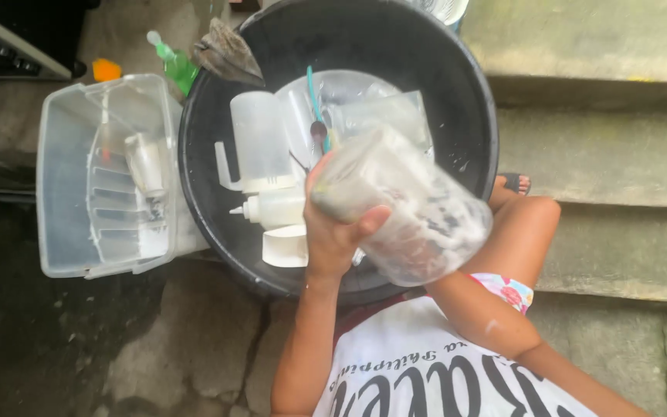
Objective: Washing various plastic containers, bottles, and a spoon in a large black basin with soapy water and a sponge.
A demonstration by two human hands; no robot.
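1. concrete steps and a cracked floor surround a black basin.
2. clear plastic jar is held tilted above the basin, soapy inside.
3. left hand clamps around its mouth end; the right hand is hidden behind the jar, grip unclear.
4. a white pitcher, squeeze bottle and clear lids lie in the basin; a clear tub sits beside it.

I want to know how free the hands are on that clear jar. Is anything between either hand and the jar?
Nothing visible. The left hand grips the clear plastic jar directly at its mouth end, above the black basin. The right forearm runs behind the jar; the right hand itself is hidden, so its contact cannot be told.
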